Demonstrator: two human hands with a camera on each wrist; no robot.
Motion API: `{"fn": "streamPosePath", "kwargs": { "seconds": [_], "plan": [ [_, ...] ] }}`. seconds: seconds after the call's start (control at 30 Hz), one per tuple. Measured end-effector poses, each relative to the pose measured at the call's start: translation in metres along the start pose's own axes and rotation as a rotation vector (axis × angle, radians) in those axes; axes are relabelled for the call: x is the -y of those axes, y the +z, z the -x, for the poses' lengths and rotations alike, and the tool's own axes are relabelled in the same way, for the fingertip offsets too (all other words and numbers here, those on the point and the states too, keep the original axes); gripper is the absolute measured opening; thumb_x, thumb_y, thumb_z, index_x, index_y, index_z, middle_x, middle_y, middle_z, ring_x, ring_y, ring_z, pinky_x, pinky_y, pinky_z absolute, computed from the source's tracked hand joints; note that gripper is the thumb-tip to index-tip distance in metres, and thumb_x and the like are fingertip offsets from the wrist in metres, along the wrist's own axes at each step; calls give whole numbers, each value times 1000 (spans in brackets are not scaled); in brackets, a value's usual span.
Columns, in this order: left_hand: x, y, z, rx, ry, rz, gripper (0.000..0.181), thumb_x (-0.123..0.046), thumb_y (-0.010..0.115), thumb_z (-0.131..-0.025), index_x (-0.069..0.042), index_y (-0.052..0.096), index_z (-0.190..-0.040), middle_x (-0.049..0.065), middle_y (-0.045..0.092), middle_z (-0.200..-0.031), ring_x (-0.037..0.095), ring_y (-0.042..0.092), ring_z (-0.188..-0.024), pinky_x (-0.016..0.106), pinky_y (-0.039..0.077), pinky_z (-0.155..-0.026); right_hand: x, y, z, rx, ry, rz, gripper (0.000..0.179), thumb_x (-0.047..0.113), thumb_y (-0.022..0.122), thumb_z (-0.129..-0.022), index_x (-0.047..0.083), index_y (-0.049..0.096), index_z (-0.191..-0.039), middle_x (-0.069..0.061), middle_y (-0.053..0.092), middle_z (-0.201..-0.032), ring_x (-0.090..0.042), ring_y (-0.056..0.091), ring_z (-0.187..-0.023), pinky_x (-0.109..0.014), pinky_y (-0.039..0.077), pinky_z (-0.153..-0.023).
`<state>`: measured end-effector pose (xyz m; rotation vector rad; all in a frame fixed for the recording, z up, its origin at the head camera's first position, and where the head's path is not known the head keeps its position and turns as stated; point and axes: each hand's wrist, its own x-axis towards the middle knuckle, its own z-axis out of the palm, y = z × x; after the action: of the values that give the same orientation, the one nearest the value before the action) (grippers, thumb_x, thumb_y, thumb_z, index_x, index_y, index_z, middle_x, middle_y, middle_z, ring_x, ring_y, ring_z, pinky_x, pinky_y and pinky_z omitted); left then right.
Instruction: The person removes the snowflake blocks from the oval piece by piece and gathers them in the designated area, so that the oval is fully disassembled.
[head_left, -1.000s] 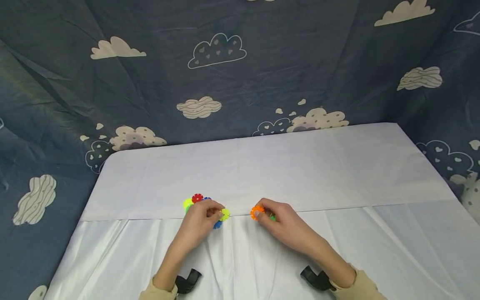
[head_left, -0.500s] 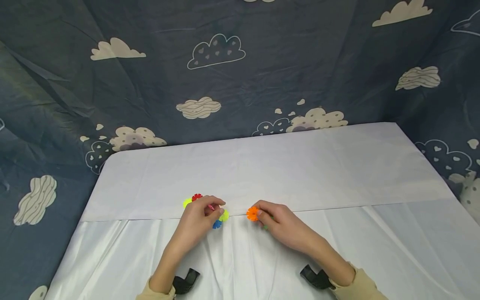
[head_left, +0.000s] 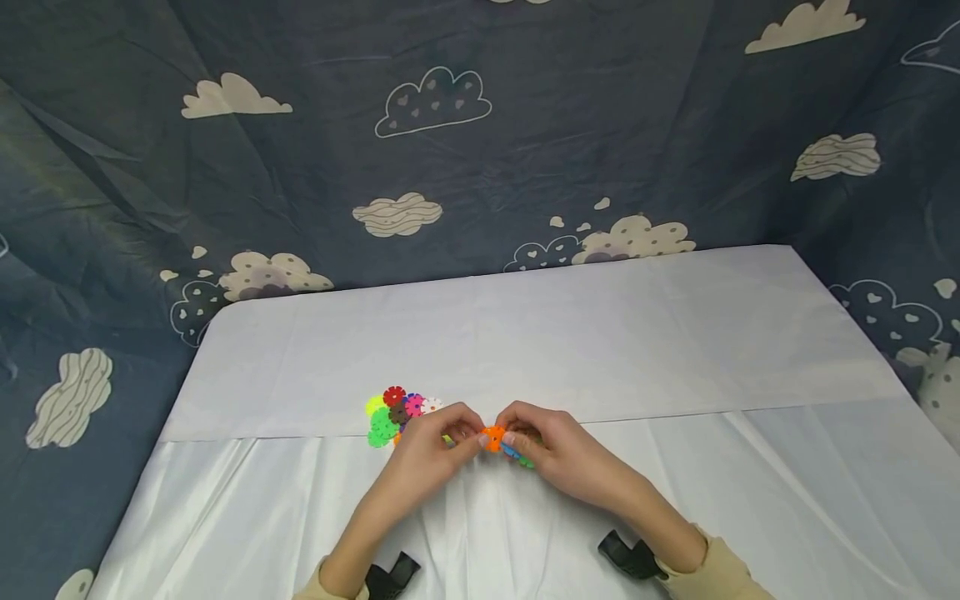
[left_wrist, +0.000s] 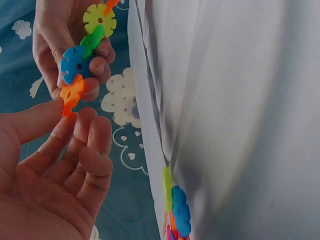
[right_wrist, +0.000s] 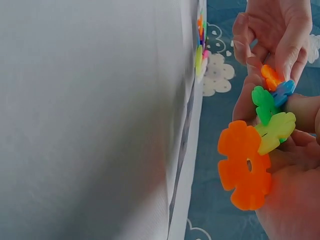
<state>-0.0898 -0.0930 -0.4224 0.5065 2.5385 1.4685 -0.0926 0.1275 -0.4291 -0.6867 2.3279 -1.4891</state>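
Both hands meet over the middle of the white-covered table, on one chain of interlocking flower-shaped plastic discs. My left hand (head_left: 431, 454) pinches the orange end disc (left_wrist: 73, 92) between thumb and index finger, its other fingers loosely bent. With thumb and fingers, my right hand (head_left: 562, 446) grips the chain by the blue disc (left_wrist: 74, 65) beside it. Slotted on behind the blue one come a green disc (right_wrist: 265, 104), a yellow disc (right_wrist: 277, 131) and a second orange disc (right_wrist: 237, 165), which hangs near the right palm.
A pile of loose discs (head_left: 382, 423) in several colours lies left of the hands, partly behind the left one. A white cloth (head_left: 675, 333) with a crosswise seam covers the table. Dark cloud-print fabric (head_left: 570, 117) hangs behind it. Black straps (head_left: 633, 557) sit at the wrists.
My left hand has left the pile and moved right to the orange end disc, uncovering more discs. My right hand has brought the chain slightly left.
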Motion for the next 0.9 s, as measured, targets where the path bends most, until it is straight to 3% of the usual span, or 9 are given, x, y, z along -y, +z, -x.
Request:
{"fn": "streamPosePath", "kwargs": {
  "seconds": [0.23,0.43,0.57,0.73,0.9],
  "plan": [
    [0,9,-1,42,-7,24,4,-17,74,-89,-18,70,-89,-11,63,-76,9,57,-68,25,46,-56,0,1,1,22,12,-19,6,17,60,-99,21,59,-104,0,69,-92,-13,62,-83,-28,48,-76],
    [1,9,1,24,-17,141,5,-13,73,-89,-14,69,-86,0,59,-68,9,47,-55,22,40,-51,3,3,1,5,16,-7,6,26,60,-100,26,61,-106,4,70,-92,-12,63,-84,-29,49,-75],
    [3,7,0,30,-47,254,6,-8,71,-89,-13,68,-87,9,59,-68,18,49,-54,22,39,-51,5,5,1,1,-2,116,14,32,60,-99,30,61,-113,15,67,-99,-5,61,-90,-32,50,-81],
    [7,5,-3,55,-122,380,2,-2,67,-89,-4,66,-90,24,58,-70,40,53,-58,23,40,-49,7,7,1,5,-47,294,22,25,62,-98,22,63,-119,16,65,-107,-3,59,-91,-32,51,-82],
    [11,2,-4,71,-146,452,10,-4,67,-89,5,64,-92,25,57,-70,39,51,-55,24,39,-47,6,7,2,-43,-160,427,19,15,62,-96,16,70,-114,14,66,-102,-2,59,-87,-30,51,-78]
  ]
}}
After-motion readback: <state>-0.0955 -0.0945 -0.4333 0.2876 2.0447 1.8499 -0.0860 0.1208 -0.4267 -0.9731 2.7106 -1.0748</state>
